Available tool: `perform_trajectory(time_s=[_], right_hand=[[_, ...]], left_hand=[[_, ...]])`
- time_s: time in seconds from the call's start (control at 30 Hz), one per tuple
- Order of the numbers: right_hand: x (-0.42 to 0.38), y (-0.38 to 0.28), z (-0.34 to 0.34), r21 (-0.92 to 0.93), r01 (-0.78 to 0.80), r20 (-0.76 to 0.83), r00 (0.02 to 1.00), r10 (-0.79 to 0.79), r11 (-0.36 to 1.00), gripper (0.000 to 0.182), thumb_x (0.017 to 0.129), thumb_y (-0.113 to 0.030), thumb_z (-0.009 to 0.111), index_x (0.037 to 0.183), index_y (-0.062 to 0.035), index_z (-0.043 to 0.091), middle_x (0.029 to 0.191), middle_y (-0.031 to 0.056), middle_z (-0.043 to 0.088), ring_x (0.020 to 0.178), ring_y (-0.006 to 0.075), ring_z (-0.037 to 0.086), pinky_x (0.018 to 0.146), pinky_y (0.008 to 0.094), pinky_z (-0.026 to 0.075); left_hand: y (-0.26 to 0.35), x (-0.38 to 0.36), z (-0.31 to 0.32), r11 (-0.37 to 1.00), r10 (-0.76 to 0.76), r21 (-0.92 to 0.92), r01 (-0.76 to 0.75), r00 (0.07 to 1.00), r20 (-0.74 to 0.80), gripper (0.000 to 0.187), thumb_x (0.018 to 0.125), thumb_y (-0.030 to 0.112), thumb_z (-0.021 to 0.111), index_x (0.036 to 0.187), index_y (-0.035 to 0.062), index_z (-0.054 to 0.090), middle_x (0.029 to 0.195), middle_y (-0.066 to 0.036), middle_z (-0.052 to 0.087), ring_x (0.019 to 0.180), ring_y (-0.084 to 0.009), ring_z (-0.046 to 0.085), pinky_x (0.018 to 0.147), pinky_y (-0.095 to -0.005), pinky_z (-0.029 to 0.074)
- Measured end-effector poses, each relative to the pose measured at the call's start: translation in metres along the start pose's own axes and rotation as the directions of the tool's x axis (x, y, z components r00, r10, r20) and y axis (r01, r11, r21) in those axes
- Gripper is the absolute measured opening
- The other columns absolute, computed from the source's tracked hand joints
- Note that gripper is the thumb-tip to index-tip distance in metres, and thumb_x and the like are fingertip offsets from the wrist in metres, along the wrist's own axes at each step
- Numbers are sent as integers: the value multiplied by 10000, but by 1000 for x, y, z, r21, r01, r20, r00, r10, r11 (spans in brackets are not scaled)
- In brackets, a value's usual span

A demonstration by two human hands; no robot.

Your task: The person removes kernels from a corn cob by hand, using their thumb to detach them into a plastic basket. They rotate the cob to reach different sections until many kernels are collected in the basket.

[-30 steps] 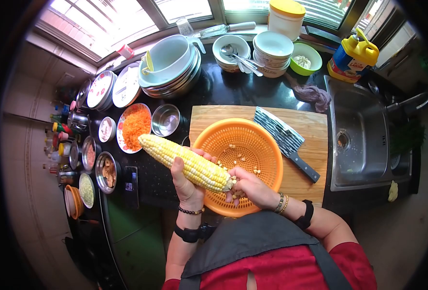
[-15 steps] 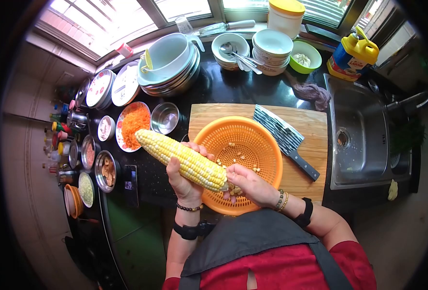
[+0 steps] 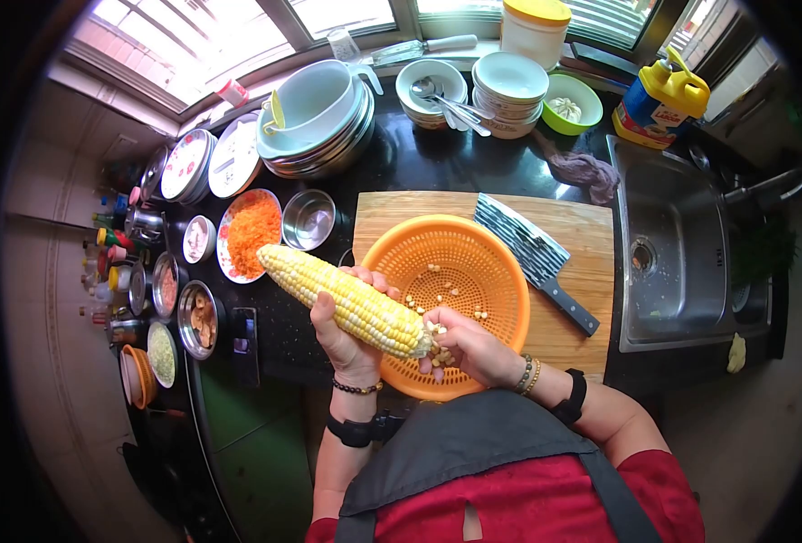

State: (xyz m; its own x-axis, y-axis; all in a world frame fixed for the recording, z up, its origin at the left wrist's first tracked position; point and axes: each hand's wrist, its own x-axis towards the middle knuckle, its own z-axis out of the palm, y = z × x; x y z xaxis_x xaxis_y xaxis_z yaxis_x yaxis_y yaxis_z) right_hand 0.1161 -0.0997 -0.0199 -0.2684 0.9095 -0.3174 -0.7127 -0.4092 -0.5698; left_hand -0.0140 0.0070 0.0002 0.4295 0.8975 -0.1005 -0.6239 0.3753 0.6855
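Observation:
A large ear of yellow and white corn (image 3: 337, 299) slants above the left side of an orange plastic colander (image 3: 500, 271). My left hand (image 3: 348, 339) is wrapped round its middle, thumb on the near side. At the stem end, my right hand (image 3: 469, 348) has its fingers curled against the corn, with loose kernels (image 3: 441, 357) beneath and beside the fingertips. Several more kernels lie in the bottom of the colander. The colander stands on a wooden cutting board (image 3: 591, 244), and a cleaver (image 3: 532, 249) rests on the board to its right.
Bowls of shredded carrot (image 3: 252, 231) and other ingredients stand at the left. Behind are stacked basins (image 3: 315, 136), bowls (image 3: 511, 90) and a green bowl (image 3: 582, 95). A steel sink (image 3: 672, 262) and a yellow-blue jug (image 3: 661, 104) are at the right.
The corn has shifted very slightly to the right. My right fingers have moved a little at its stem end, where more loose kernels show.

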Motion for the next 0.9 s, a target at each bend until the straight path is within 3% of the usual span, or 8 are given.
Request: perform_trajectory(time_s=[0.1, 0.2, 0.3, 0.37, 0.57, 0.9], right_hand=[[-1, -4, 4, -4, 0, -18, 1000, 0, 1000, 197, 928, -211, 432, 1019, -37, 427, 875, 91, 567, 737, 138, 593, 587, 254, 483], [2, -2, 4, -189, 0, -70, 997, -13, 982, 211, 918, -220, 485, 1004, -34, 434, 832, 77, 576, 710, 131, 599, 565, 244, 487], [1, -3, 4, -187, 10, -73, 997, -24, 982, 211, 906, -207, 516, 993, -31, 438, 796, 66, 577, 690, 124, 598, 550, 236, 488], [0, -3, 4, -207, 27, -58, 998, -40, 978, 205, 907, -201, 511, 991, -29, 436, 792, 67, 577, 695, 125, 598, 552, 238, 489], [0, -3, 4, -186, -3, -66, 998, -9, 982, 202, 903, -190, 500, 994, -22, 435, 796, 78, 578, 708, 134, 599, 556, 246, 493], [1, 0, 2, -232, 9, -48, 999, -21, 973, 198, 878, -157, 493, 1003, -13, 441, 843, 93, 573, 732, 146, 607, 572, 248, 498]], left_hand=[[0, 0, 0, 1000, 5, 5, -5, 1000, -2, 485, 754, 455, 611, 959, 44, 453, 871, -73, 470, 824, -199, 479, 741, -345, 458], [-1, -1, 1, 1000, -3, 24, 3, 1000, 1, 483, 755, 450, 613, 961, 43, 455, 872, -75, 472, 822, -200, 481, 742, -348, 459], [-1, -1, 3, 1000, -4, 18, 3, 1000, 10, 463, 763, 434, 606, 956, 39, 461, 869, -79, 477, 816, -206, 489, 742, -362, 465], [-1, 0, 1, 1000, 0, -24, 0, 1000, 20, 429, 777, 410, 594, 941, 33, 471, 862, -84, 487, 809, -214, 503, 743, -384, 475], [1, -2, 5, 997, 8, 81, -10, 1000, 18, 478, 761, 442, 608, 959, 35, 456, 871, -82, 475, 820, -207, 486, 737, -357, 460], [-1, -3, -2, 999, -13, 33, 14, 1000, -22, 476, 765, 443, 605, 954, 33, 455, 866, -85, 474, 811, -208, 483, 727, -356, 462]])
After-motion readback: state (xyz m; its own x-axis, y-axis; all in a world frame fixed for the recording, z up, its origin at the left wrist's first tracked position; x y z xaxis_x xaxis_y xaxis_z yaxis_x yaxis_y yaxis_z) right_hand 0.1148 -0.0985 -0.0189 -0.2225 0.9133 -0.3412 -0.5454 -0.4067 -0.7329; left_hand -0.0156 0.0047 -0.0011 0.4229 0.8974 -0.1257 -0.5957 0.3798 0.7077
